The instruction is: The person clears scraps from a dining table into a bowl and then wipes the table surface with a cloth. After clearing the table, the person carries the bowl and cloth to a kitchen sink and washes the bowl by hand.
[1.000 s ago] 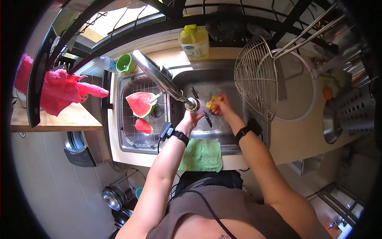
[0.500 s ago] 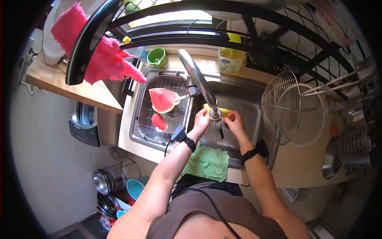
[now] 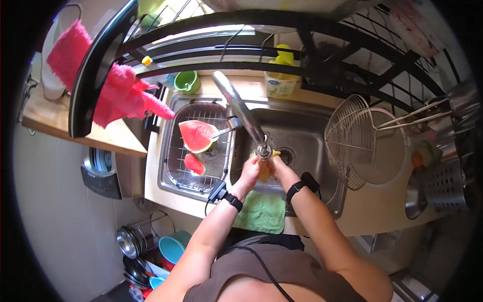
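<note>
Under the spout of the metal faucet (image 3: pixel 232 94), my left hand (image 3: pixel 250 171) and my right hand (image 3: pixel 278 166) are close together over the right sink basin (image 3: pixel 312 136). Both are closed around a soft yellow cloth (image 3: pixel 264 174), bunched up and partly hidden by the fingers and the faucet head. In the left basin, a large wedge of watermelon (image 3: pixel 196 135) and a smaller red piece (image 3: pixel 193 164) lie on a wire rack (image 3: pixel 173 160). What looks like a metal handle touches the wedge's right side.
A green towel (image 3: pixel 261 214) drapes over the sink's front edge. Behind the sink stand a green cup (image 3: pixel 187 82) and a yellow bottle (image 3: pixel 280 84). A wire strainer (image 3: pixel 347 143) hangs at right. Pink cloths (image 3: pixel 118 95) hang at left; a black rack (image 3: pixel 226 65) crosses above.
My hands have come together and moved slightly nearer to me. The yellow cloth, stretched between them before, is now bunched in them. The whole view has shifted a little.
</note>
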Available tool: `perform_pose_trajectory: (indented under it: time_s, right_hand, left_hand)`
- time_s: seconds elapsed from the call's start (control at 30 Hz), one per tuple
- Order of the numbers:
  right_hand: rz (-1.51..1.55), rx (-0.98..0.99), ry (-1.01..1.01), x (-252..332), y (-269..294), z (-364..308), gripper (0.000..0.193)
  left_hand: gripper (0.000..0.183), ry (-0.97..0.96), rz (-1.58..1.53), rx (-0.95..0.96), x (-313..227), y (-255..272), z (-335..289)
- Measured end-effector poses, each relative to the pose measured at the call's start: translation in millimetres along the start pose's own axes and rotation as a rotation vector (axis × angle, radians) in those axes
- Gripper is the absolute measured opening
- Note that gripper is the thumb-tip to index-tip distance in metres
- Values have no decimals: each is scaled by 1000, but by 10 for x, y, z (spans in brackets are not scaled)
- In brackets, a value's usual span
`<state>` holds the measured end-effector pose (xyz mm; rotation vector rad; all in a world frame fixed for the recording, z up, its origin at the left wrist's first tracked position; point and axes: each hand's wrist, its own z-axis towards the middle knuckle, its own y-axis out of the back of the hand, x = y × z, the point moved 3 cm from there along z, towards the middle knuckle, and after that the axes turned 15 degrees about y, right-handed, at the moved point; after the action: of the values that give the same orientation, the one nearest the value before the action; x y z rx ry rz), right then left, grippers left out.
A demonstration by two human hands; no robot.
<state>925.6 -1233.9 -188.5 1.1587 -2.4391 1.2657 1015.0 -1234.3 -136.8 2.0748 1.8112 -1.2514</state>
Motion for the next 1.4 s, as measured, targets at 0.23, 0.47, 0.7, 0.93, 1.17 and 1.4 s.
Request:
perform_pose_trajectory:
  time_s: [0.23, 0.47, 0.7, 0.93, 1.17, 1.4]
  right_hand:
    - [-704, 17, 924, 492, 57, -424, 27]
    - [-671, 231, 795, 488, -149, -944, 39]
    - [-575, -68, 936, 832, 275, -615, 39]
    - [-143, -82, 417, 359, 622, -556, 43]
    - [103, 327, 372, 603, 76, -902, 38]
    - [-410, 387, 446, 675, 195, -864, 31]
  left_hand:
    - [43, 276, -2, -263, -187, -221, 104]
    - [14, 475, -605, 184, -35, -81, 536]
    - [36, 681, -300, 261, 11, -157, 228]
    - [30, 768, -462, 358, 55, -483, -50]
    - [12, 879, -787, 533, 238, -685, -143]
    - [20, 928, -174, 489, 354, -840, -112]
